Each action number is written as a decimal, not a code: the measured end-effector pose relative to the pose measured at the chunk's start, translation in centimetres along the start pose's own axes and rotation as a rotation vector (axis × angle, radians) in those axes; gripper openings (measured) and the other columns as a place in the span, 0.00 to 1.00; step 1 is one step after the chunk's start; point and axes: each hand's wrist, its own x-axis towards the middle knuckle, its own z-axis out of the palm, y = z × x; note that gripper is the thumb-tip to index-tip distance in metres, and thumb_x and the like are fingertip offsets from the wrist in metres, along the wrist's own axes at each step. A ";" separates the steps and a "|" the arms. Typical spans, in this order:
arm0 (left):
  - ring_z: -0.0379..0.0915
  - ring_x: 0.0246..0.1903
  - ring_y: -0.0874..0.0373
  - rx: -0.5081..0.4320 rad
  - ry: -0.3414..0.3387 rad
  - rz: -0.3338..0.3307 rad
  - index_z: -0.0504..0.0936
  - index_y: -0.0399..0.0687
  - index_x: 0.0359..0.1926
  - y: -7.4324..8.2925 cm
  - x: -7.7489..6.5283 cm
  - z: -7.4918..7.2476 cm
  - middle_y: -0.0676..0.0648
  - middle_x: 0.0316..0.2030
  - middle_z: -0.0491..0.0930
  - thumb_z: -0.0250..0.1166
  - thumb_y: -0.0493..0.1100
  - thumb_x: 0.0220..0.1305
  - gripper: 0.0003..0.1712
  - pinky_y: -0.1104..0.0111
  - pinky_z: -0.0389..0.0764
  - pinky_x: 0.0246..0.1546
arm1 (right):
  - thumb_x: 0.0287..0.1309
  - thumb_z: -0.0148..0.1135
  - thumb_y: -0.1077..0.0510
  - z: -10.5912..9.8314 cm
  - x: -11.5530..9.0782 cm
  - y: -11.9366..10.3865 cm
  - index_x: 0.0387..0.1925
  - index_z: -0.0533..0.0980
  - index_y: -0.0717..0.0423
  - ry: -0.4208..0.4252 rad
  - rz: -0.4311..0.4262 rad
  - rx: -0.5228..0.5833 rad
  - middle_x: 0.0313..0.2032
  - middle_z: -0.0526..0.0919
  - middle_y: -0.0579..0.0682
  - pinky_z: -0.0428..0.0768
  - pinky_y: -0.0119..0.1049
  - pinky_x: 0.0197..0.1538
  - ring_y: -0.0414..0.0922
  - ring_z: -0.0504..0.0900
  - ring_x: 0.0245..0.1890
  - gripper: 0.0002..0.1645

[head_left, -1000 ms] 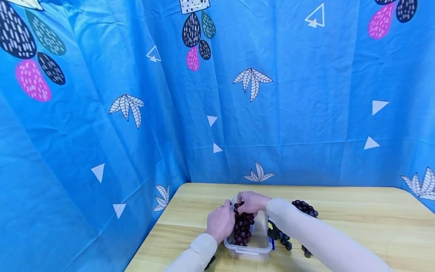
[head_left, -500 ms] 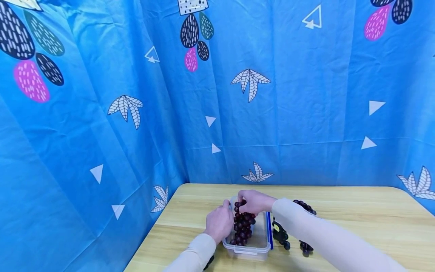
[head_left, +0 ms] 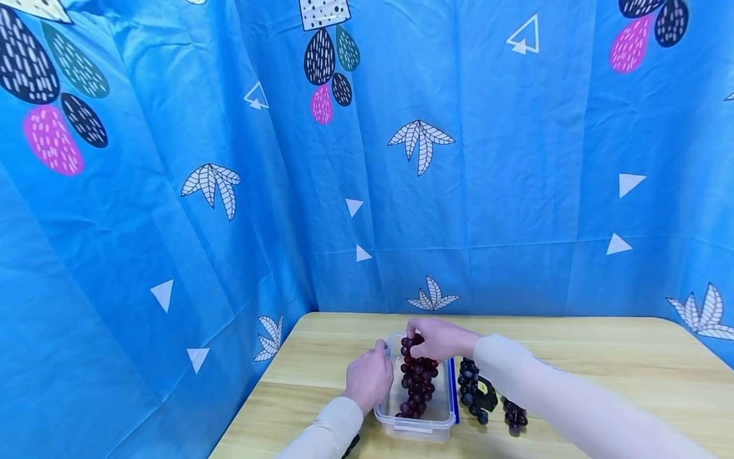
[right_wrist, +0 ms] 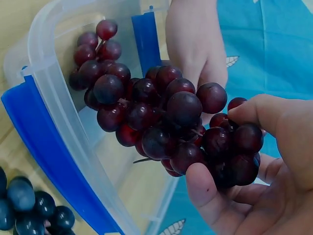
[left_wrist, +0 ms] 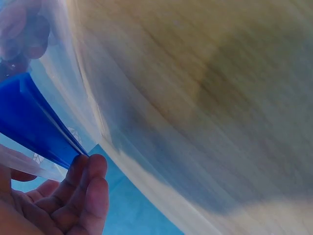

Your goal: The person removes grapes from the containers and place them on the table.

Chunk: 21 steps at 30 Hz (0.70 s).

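A bunch of dark red grapes (head_left: pixel 418 382) hangs in and over a clear plastic container (head_left: pixel 414 428) with blue side latches (right_wrist: pixel 58 156). My right hand (head_left: pixel 438 339) grips the bunch at its far, upper end. In the right wrist view, the thumb and fingers of that hand close round the end grapes, while the bunch's other end dips inside the container. My left hand (head_left: pixel 369 379) holds the container's left side by the rim. Seen from the left wrist, its curled fingertips (left_wrist: pixel 98 166) touch the end of the blue latch (left_wrist: pixel 39 122).
To the container's right lies a bunch of black grapes (head_left: pixel 467 386) around the dark wrist device (head_left: pixel 486 395). Another dark bunch (head_left: pixel 514 415) lies partly under my right sleeve. The wooden table (head_left: pixel 619 357) meets a blue patterned curtain (head_left: pixel 516 191) behind and at the left.
My right hand has moved a little to the right, carrying the top of the red grapes with it. The bunch has shifted from the container's left wall towards its middle. The left hand stays put.
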 end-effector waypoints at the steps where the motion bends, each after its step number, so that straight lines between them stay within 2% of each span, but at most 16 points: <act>1: 0.78 0.21 0.52 0.000 0.000 0.000 0.75 0.46 0.46 0.0 0.0 0.0 0.47 0.24 0.81 0.55 0.44 0.70 0.09 0.61 0.71 0.17 | 0.61 0.65 0.61 -0.2 -0.2 -0.1 0.40 0.72 0.51 0.005 -0.008 -0.009 0.25 0.73 0.46 0.73 0.34 0.22 0.39 0.71 0.15 0.10; 6: 0.77 0.20 0.53 -0.004 0.007 0.003 0.76 0.46 0.46 0.0 0.0 0.0 0.47 0.24 0.81 0.56 0.44 0.69 0.09 0.61 0.71 0.16 | 0.62 0.64 0.61 -1.2 -1.3 -0.5 0.40 0.71 0.51 0.036 -0.052 -0.060 0.19 0.67 0.43 0.67 0.32 0.22 0.38 0.63 0.15 0.09; 13: 0.76 0.19 0.54 -0.015 -0.005 0.010 0.76 0.44 0.49 0.3 -0.2 0.0 0.46 0.26 0.83 0.56 0.44 0.69 0.12 0.63 0.70 0.16 | 0.60 0.65 0.60 -2.6 -3.2 -0.8 0.40 0.72 0.50 0.100 -0.063 -0.113 0.23 0.70 0.44 0.68 0.34 0.24 0.38 0.66 0.18 0.10; 21: 0.75 0.20 0.58 -0.032 -0.051 -0.006 0.76 0.44 0.55 0.2 -0.2 -0.2 0.45 0.32 0.85 0.55 0.46 0.71 0.16 0.66 0.72 0.18 | 0.63 0.64 0.58 -4.7 -4.8 -1.1 0.42 0.71 0.49 0.131 -0.049 -0.133 0.24 0.68 0.44 0.67 0.34 0.25 0.38 0.64 0.17 0.10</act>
